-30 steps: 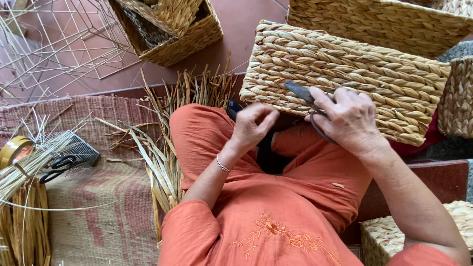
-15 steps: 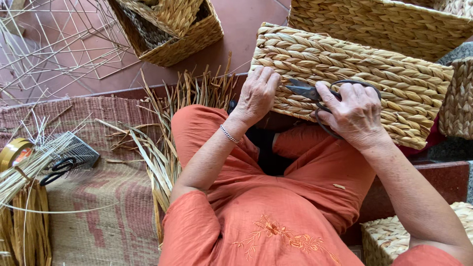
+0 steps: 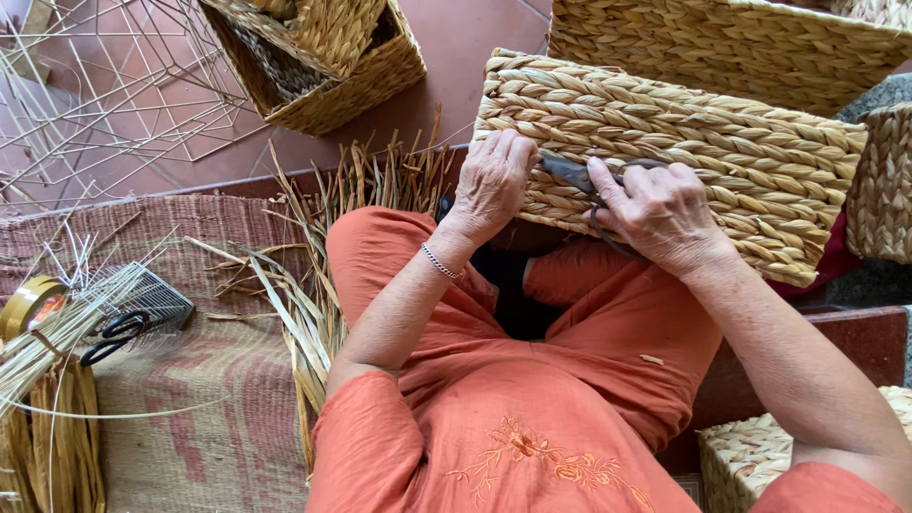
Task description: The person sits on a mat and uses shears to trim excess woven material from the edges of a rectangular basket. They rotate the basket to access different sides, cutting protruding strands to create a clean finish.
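2 hands on the woven basket (image 3: pixel 684 152), which lies tipped on its side across my lap, its braided wall facing up at me. My left hand (image 3: pixel 491 180) rests flat on that wall near the lower left edge, fingers bent and pressing the weave down, closed on nothing that I can see. My right hand (image 3: pixel 660 214) is wrapped around the handles of the dark metal scissors (image 3: pixel 570 173), with the blades pointing left toward my left fingertips and lying against the weave; whether the blades are parted or shut I cannot tell, as my fingers hide part of them. Judgement on progress: the wall looks fully braided, rows tight and even with no gaps visible, so the weaving of this side seems done and what is in hand looks like trimming of stray ends near the edge. I see no loose ends plainly from here, so how much trimming is left cannot be read. Around me: a bundle of loose dry straw (image 3: pixel 323 285) lies on the woven mat (image 3: pixel 190 399) just beside my left knee, so raw material is to hand. 1 more pair of black-handled scissors (image 3: pixel 114 332) lies on the mat well apart, near a roll of tape (image 3: pixel 28 302). Bare wire frames (image 3: pixel 114 95) stand on the floor beyond, unwoven. Other woven baskets (image 3: pixel 323 57) sit nearby.
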